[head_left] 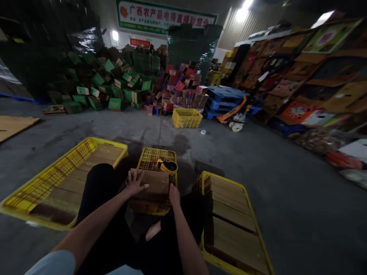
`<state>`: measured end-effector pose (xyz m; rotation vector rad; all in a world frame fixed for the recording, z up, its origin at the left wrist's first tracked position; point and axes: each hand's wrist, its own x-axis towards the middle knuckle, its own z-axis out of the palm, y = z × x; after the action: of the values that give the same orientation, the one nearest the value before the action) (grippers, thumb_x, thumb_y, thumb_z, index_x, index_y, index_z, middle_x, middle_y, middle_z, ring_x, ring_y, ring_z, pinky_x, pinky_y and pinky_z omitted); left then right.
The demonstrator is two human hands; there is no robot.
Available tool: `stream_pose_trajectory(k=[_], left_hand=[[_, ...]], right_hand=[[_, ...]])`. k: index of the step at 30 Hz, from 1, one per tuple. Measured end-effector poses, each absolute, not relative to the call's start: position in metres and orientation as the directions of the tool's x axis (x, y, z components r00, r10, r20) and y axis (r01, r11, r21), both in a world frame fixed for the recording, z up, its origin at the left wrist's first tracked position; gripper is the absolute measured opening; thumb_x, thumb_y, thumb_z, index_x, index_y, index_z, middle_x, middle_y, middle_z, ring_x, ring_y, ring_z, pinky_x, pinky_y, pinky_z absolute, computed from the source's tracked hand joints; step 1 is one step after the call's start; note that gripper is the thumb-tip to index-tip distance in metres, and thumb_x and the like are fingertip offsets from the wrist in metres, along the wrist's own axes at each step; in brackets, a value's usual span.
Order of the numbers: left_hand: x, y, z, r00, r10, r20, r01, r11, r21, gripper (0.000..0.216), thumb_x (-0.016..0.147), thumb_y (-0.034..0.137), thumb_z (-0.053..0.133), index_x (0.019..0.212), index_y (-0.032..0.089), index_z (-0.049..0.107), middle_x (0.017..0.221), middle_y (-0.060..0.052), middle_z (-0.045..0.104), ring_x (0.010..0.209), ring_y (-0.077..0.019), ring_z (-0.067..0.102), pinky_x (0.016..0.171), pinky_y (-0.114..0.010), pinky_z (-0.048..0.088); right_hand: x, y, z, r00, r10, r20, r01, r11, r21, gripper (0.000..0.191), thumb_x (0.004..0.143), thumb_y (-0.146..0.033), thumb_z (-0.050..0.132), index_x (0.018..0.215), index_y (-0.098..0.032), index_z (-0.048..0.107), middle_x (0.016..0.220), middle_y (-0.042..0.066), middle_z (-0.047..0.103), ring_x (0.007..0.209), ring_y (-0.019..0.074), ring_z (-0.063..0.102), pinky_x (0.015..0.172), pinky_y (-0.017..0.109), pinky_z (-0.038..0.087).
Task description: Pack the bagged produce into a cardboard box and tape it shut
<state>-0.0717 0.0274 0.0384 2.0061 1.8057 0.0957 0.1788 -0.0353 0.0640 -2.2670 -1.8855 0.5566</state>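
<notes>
Steadying hand: my left hand (pixel 135 186) lies across the top of the cardboard box (pixel 155 182), fingers spread wide. Judged to be pressing rather than gripping, to stop it sliding.
Right hand: my right hand (pixel 174 195) is at the box's right end, fingers bent inward. Cannot tell whether they pinch anything; contact side hidden.
Box position: between my knees, on the near part of the middle crate (pixel 146 157). Crate appears upturned, probably as a low stand, bringing the work within reach while seated.
Tape dispenser: yellow-and-black tape dispenser (pixel 168 166) on that crate, just beyond the box. Likely parked there for a short reach; neither hand is on it.
Left crate: left crate (pixel 119 146) beside my left knee, brown boxes (pixel 70 189) lying flat inside.
Right crate: right crate (pixel 252 208) beside my right knee, more boxes (pixel 236 236) packed in rows. Flanking placement presumably saves turning far.
Floor ahead: another yellow crate (pixel 187 119), well apart from my hands.
</notes>
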Motion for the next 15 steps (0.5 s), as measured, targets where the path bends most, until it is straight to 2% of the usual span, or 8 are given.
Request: stream_pose_trajectory(k=[2,3,6,7,9,12,13,15], left_hand=[[-0.062,0.029,0.038,0.156,0.965,-0.213,0.933,-0.073,0.353,0.091,0.087,0.074,0.052,0.162,0.03,0.026,0.171,-0.016,-0.001,0.152,-0.0535,-0.011,0.11,-0.08,0.006],[-0.056,0.029,0.037,0.176,0.965,-0.192,0.931,-0.1,0.35,0.089,0.088,0.073,0.051,0.161,0.03,0.027,0.171,-0.016,0.001,0.152,-0.052,-0.011,0.111,-0.079,0.002],[-0.041,0.027,0.033,0.266,0.954,-0.139,0.913,-0.203,0.353,0.082,0.091,0.068,0.051,0.161,0.031,0.028,0.172,-0.013,0.004,0.155,-0.0447,-0.009,0.116,-0.072,-0.005],[-0.038,0.027,0.032,0.29,0.948,-0.13,0.906,-0.229,0.355,0.08,0.092,0.066,0.052,0.16,0.033,0.028,0.172,-0.011,0.004,0.156,-0.0434,-0.008,0.116,-0.071,-0.006],[-0.04,0.027,0.032,0.351,0.93,-0.112,0.889,-0.293,0.352,0.076,0.093,0.064,0.052,0.16,0.036,0.028,0.172,-0.008,0.004,0.156,-0.0427,-0.005,0.117,-0.071,-0.007],[-0.056,0.031,0.037,0.516,0.85,-0.105,0.818,-0.452,0.356,0.078,0.092,0.068,0.053,0.159,0.041,0.026,0.172,-0.004,0.006,0.157,-0.0423,-0.001,0.119,-0.067,-0.008],[-0.063,0.034,0.039,0.577,0.81,-0.109,0.782,-0.508,0.362,0.082,0.089,0.072,0.054,0.159,0.042,0.025,0.172,-0.004,0.007,0.157,-0.0427,-0.001,0.119,-0.066,-0.008],[-0.074,0.041,0.043,0.674,0.731,-0.109,0.711,-0.602,0.363,0.09,0.083,0.079,0.054,0.159,0.042,0.024,0.172,-0.006,0.006,0.156,-0.0436,0.002,0.119,-0.066,-0.01]], right_hand=[[0.195,-0.048,0.069,0.207,0.961,-0.183,0.896,-0.261,-0.358,0.03,0.101,-0.037,0.06,0.126,-0.02,0.062,0.129,0.009,0.064,0.108,0.0226,0.066,0.092,0.043,0.057],[0.199,-0.053,0.071,0.227,0.958,-0.177,0.886,-0.279,-0.371,0.03,0.104,-0.037,0.053,0.126,-0.02,0.063,0.127,0.01,0.066,0.109,0.0227,0.067,0.093,0.042,0.057],[0.19,-0.051,0.074,0.204,0.967,-0.149,0.875,-0.249,-0.415,0.046,0.11,-0.033,0.024,0.137,-0.019,0.059,0.134,0.014,0.066,0.123,0.0231,0.063,0.101,0.037,0.052],[0.18,-0.046,0.074,0.174,0.975,-0.136,0.877,-0.216,-0.43,0.05,0.109,-0.032,0.021,0.143,-0.018,0.055,0.141,0.014,0.063,0.131,0.0228,0.058,0.106,0.035,0.049],[0.158,-0.032,0.072,0.095,0.989,-0.111,0.881,-0.135,-0.453,0.049,0.108,-0.035,0.03,0.15,-0.02,0.05,0.157,0.009,0.048,0.148,0.0234,0.039,0.118,0.037,0.037],[0.149,-0.021,0.069,-0.002,0.991,-0.137,0.869,-0.066,-0.49,0.051,0.103,-0.039,0.042,0.15,-0.021,0.05,0.164,0.007,0.036,0.156,0.0281,0.022,0.123,0.046,0.029],[0.158,-0.026,0.068,0.013,0.987,-0.158,0.856,-0.093,-0.508,0.052,0.103,-0.039,0.042,0.151,-0.019,0.049,0.164,0.009,0.036,0.155,0.0293,0.024,0.123,0.048,0.03],[0.191,-0.052,0.071,0.227,0.967,-0.113,0.808,-0.252,-0.533,0.056,0.102,-0.043,0.041,0.147,-0.012,0.053,0.161,0.017,0.039,0.152,0.0324,0.031,0.122,0.049,0.031]])
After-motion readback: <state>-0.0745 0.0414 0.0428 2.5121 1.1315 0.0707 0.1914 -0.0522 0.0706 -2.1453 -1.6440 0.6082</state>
